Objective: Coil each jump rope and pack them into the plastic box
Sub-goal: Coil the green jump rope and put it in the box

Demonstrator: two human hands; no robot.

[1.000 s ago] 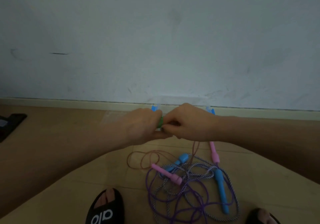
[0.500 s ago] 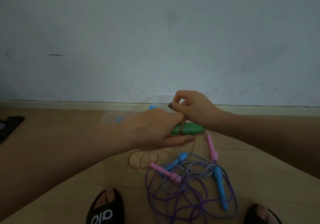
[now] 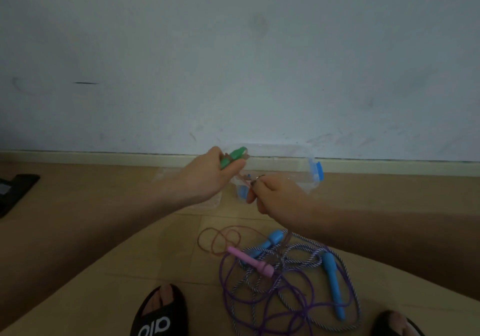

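Both hands work before the box (image 3: 310, 179). My left grip (image 3: 207, 179) clasps green handles (image 3: 232, 156); my right grip (image 3: 275, 195) pinches brown cord (image 3: 220, 239).

Single head-worn wide-angle view, looking forward and down, close over the floor (image 3: 78, 231), facing a wall (image 3: 233, 49)

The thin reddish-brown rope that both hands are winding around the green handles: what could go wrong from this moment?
1. The thin reddish-brown rope trails down into the tangle of the purple rope and the striped braided rope; pulling may drag or knot them.
2. The left hand grips the green handles near one end, so wraps may slide off.
3. The right hand only pinches the rope; it may slip.
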